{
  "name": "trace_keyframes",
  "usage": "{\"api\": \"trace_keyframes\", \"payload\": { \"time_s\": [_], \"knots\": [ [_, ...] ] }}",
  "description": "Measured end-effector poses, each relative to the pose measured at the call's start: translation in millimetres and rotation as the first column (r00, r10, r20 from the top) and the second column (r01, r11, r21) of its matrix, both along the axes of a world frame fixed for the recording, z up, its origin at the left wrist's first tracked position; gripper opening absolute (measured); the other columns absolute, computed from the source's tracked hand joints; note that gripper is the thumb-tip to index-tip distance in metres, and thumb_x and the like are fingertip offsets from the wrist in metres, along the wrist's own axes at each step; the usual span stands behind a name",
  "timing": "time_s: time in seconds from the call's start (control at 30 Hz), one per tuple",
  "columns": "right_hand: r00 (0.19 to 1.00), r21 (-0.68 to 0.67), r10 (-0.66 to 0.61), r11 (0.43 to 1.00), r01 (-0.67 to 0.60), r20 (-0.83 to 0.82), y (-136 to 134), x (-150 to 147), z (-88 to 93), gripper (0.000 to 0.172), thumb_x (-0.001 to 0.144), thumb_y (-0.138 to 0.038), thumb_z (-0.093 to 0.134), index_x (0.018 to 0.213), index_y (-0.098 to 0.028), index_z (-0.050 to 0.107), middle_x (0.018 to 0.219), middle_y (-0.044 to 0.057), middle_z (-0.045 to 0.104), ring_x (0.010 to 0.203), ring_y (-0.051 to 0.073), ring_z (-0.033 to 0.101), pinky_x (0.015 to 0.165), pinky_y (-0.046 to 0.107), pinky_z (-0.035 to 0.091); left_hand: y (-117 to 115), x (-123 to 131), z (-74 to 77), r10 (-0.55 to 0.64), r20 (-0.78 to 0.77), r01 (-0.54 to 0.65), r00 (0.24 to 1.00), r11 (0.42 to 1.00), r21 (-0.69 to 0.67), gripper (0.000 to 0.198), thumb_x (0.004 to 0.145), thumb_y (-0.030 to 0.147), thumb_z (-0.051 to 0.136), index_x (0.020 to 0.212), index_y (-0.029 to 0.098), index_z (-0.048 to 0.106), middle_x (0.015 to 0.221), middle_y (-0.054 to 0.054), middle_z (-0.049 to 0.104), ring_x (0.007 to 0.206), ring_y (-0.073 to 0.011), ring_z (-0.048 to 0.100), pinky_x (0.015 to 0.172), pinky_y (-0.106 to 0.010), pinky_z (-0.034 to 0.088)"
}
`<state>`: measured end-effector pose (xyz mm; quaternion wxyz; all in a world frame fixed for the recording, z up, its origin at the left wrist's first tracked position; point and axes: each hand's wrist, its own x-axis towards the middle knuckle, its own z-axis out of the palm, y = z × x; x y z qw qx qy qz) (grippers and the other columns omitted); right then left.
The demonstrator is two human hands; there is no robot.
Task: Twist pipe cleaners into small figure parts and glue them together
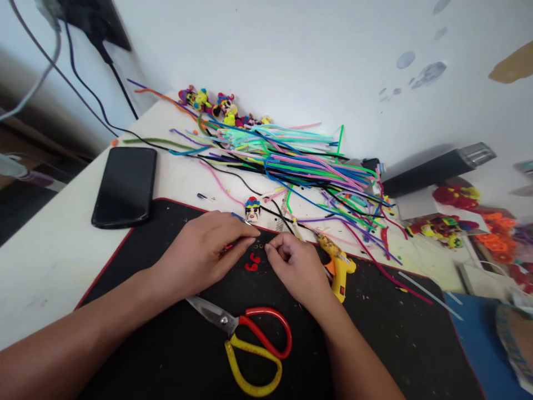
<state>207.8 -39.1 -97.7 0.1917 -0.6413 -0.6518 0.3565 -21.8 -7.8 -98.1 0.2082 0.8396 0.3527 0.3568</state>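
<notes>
My left hand is closed in a pinch above the black mat; a bit of red shows inside its curled fingers. A thin blue tool with a pale tip shows along its forefinger; whether it is held I cannot tell. My right hand is also pinched, and what its fingertips hold, if anything, is hidden. Between the hands lie small yellowish rings and two red curled pieces. Just beyond is a small white face figure with a blue and red headpiece.
Large scissors with red and yellow handles lie nearest me. A yellow glue gun rests beside my right hand. Many coloured pipe cleaners and several small figures line the wall. A black phone lies at left.
</notes>
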Motion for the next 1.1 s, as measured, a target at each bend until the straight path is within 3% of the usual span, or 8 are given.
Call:
{"api": "trace_keyframes", "payload": {
  "time_s": [0.23, 0.83, 0.97, 1.1],
  "knots": [
    [0.967, 0.019, -0.131, 0.99, 0.139, -0.219, -1.5, 6.5, -1.0, 0.018, 0.094, -0.037, 0.066, 0.083, -0.024, 0.062, 0.059, -0.006, 0.047, 0.053, 0.015, 0.043, 0.054, 0.029, 0.031, 2.0, -0.2, -0.2, 0.056, -0.05, -0.059, 0.997, 0.996, -0.067, 0.022, 0.109, 0.027, 0.057, 0.109, 0.019, 0.078, 0.097, -0.006, 0.083, 0.088, -0.0215, 0.076, 0.083, -0.033, 0.057],
    [0.97, 0.18, -0.066, 0.977, 0.11, -0.233, -7.8, 2.4, 0.9, 0.013, 0.096, -0.03, 0.063, 0.086, -0.023, 0.066, 0.058, -0.008, 0.047, 0.05, 0.012, 0.043, 0.051, 0.026, 0.034, 4.3, -2.2, -0.3, 0.075, -0.121, -0.095, 0.99, 0.982, -0.166, 0.031, 0.108, 0.036, 0.053, 0.109, 0.021, 0.08, 0.1, -0.006, 0.085, 0.091, -0.0227, 0.076, 0.089, -0.034, 0.057],
    [0.974, 0.204, -0.041, 0.975, 0.087, -0.221, -9.4, 1.1, 3.3, 0.013, 0.097, -0.029, 0.063, 0.085, -0.023, 0.065, 0.057, -0.008, 0.047, 0.051, 0.012, 0.044, 0.053, 0.026, 0.036, 4.3, -1.4, 0.8, 0.085, -0.122, -0.105, 0.989, 0.98, -0.171, 0.028, 0.106, 0.038, 0.056, 0.103, 0.021, 0.078, 0.091, -0.004, 0.081, 0.083, -0.0207, 0.073, 0.08, -0.032, 0.053],
    [0.974, 0.213, -0.034, 0.973, 0.083, -0.225, -10.9, 0.5, 4.1, 0.014, 0.097, -0.03, 0.063, 0.086, -0.023, 0.066, 0.057, -0.008, 0.046, 0.051, 0.012, 0.042, 0.052, 0.026, 0.034, 3.9, 0.6, 2.3, 0.112, -0.118, -0.133, 0.987, 0.972, -0.195, 0.028, 0.102, 0.042, 0.063, 0.088, 0.02, 0.071, 0.07, 0.001, 0.066, 0.064, -0.0159, 0.06, 0.065, -0.028, 0.044]
  ]
}}
